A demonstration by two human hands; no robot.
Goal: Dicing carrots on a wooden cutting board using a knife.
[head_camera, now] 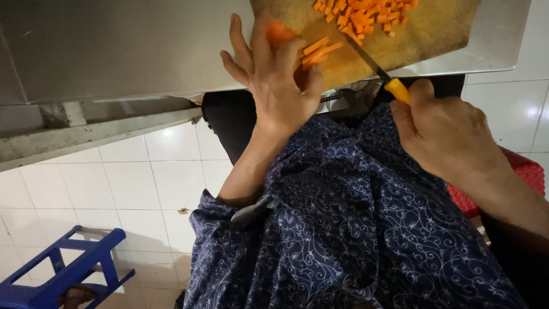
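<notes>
A wooden cutting board (434, 34) lies on a steel counter at the top of the head view. My left hand (277, 80) presses a bundle of carrot sticks (319, 50) against the board, with a thicker carrot piece (278, 31) under its fingertips. My right hand (443, 134) grips a knife by its yellow handle (397, 90). The blade (362, 55) lies across the board just right of the sticks. A pile of diced carrot (366, 14) sits at the board's far side.
The steel counter (114, 46) fills the upper left. My lap in dark blue patterned cloth (354, 229) lies below the hands. A blue plastic stool (63, 274) stands on the white tiled floor at lower left. A red plastic seat (523, 169) shows at right.
</notes>
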